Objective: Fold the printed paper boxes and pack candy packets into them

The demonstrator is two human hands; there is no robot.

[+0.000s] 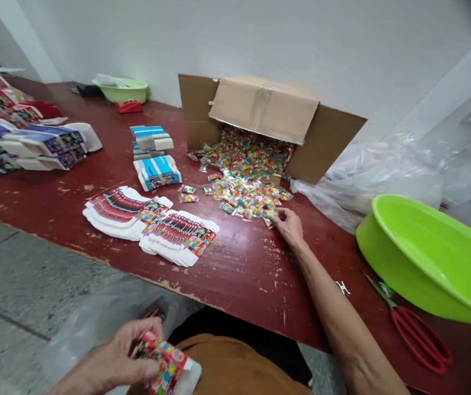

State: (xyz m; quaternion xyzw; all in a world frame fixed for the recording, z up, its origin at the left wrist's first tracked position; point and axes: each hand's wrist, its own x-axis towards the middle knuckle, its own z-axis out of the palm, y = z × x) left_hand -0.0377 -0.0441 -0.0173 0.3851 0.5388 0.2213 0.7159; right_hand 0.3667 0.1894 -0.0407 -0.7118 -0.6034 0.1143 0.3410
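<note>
Near my lap [227, 367], I log left grip [114, 354] pinching a light, stiff printed carton [163, 362]; right grip [288, 227] spread against slippery candy sachets [243, 192].

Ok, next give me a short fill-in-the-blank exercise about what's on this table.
The left hand holds a printed carton, and the right hand rests on the ____ table. Wrapped candy packets spill from a tipped ____ box. The large plastic basin at the right is ____.

Missing words: red, cardboard, green.
</note>
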